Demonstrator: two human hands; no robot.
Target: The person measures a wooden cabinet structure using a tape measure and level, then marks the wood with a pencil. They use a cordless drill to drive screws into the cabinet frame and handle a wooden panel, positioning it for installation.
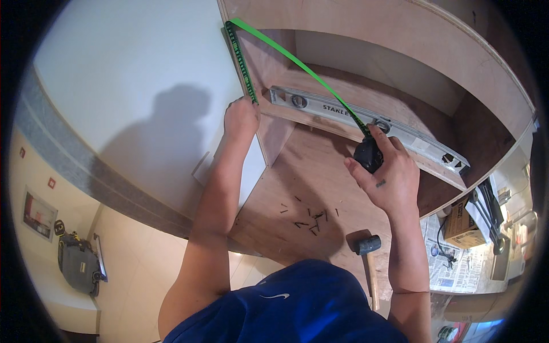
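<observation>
My right hand (388, 174) grips a black tape measure case (368, 154) above the plywood shelf (297, 183). Its green tape blade (286, 54) runs up and left to the cabinet's top corner, then bends back down along the vertical plywood edge (243, 63). My left hand (241, 117) presses the blade's end against that edge, beside the white panel (143, 74). A long grey spirit level (343, 111) lies on a wooden ledge just behind my right hand.
Several dark screws (309, 217) lie scattered on the shelf. A black-headed mallet with a wooden handle (369, 251) rests near its front edge. Newspaper (443, 263), a cardboard box (460, 226) and tools lie at the right. A grey-black tool bag (77, 263) sits on the floor at the lower left.
</observation>
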